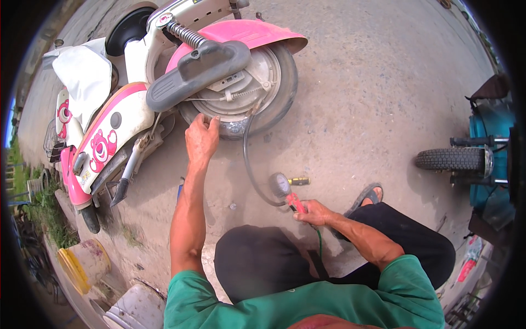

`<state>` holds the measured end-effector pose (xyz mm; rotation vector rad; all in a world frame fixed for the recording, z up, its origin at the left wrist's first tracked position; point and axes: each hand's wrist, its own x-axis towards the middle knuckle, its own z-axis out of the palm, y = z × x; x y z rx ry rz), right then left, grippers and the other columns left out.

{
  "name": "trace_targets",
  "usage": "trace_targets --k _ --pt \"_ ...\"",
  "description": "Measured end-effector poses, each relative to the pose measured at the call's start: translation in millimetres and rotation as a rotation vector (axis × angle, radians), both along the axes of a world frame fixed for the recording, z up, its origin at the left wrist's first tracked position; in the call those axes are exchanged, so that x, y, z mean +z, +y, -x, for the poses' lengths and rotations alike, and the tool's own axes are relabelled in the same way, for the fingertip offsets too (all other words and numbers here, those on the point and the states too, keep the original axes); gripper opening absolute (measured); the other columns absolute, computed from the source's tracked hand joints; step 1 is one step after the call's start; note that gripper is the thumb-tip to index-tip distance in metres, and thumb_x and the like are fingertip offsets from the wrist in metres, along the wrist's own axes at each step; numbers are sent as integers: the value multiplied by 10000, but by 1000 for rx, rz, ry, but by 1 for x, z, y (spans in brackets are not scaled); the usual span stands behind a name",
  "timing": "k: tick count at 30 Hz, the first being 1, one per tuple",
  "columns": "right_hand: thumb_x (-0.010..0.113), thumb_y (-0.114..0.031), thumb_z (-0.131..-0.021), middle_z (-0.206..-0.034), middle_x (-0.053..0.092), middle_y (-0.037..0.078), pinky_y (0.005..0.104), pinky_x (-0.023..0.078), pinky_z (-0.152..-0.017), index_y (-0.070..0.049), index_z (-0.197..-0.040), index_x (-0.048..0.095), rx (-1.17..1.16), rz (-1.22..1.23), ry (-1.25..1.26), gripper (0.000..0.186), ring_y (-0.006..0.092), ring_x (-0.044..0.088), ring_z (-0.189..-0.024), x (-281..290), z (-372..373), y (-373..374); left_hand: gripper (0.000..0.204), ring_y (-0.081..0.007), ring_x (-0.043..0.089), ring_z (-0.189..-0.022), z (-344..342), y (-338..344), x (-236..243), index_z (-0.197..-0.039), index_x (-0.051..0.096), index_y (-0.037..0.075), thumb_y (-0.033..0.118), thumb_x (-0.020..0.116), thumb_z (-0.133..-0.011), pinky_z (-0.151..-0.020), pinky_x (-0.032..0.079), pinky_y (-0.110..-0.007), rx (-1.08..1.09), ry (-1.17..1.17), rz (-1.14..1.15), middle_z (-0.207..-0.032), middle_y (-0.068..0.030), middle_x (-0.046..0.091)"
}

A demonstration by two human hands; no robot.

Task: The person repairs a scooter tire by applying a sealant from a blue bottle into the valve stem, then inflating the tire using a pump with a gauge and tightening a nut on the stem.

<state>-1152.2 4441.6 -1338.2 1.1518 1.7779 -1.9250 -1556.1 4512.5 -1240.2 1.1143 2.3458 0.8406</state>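
Note:
In my right hand (pixel 313 211) is a tire inflator (pixel 296 203) with a red handle, my fingers wrapped around it. Its round pressure gauge (pixel 280 185) faces up. A dark hose (pixel 247 156) curves from the inflator up to the rear wheel (pixel 268 82) of a pink and white electric scooter (pixel 118 120), ending by the rim. My left hand (pixel 201 136) is at the near side of the tire (pixel 286 90), thumb and forefinger apart and slightly bent. Whether its fingertips touch the rubber I cannot tell. A thin green line (pixel 319 241) runs down from the inflator.
A yellow-and-black screwdriver-like handle (pixel 299 181) lies behind the gauge. At the right stands a blue vehicle (pixel 485 164) with a knobby tire (pixel 452 159). Buckets, one yellow-rimmed (pixel 82 266) and one white (pixel 134 310), are at the lower left. The scooter's kickstand (pixel 129 172) juts toward me.

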Motion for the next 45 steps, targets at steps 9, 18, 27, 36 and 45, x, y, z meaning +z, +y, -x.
trace_targets --k 9,18,27,36,45 --pt "722 -350 -941 -742 656 45 323 522 -664 -25 -974 643 -54 -5 38 336 131 625 -681 1 -1 1 356 -237 709 -581 9 -7 3 -874 651 -25 313 645 -985 -642 548 -381 83 -149 -71 -657 -134 682" --pt "714 -336 -941 -800 686 86 346 556 -717 12 -1114 670 10 8 17 391 162 674 -742 12 10 4 333 -248 707 -596 26 -6 -1 -875 653 -19 303 654 -963 -640 542 -394 85 -37 -84 -664 -137 676" --pt "702 -342 -940 -804 681 90 354 557 -702 -4 -1097 665 61 -78 36 375 164 671 -713 3 -3 7 304 -163 664 -587 -17 -14 -13 -863 641 -16 264 649 -982 -617 522 -340 41 -315 -81 -640 -99 691" --pt "660 -434 -949 -843 631 49 331 537 -689 -21 -1010 619 -307 95 72 420 145 639 -731 -30 -33 25 223 -225 735 -704 -107 18 -44 -1010 594 3 222 596 -1055 -633 577 -316 33 -880 -286 -808 -112 719" --pt "669 -427 -945 -810 636 67 342 558 -639 2 -1006 607 -440 93 60 438 158 643 -658 -11 -43 66 226 -237 761 -821 -138 58 -28 -1061 591 10 236 587 -1058 -739 571 -321 -45 -1063 -259 -888 -129 745"
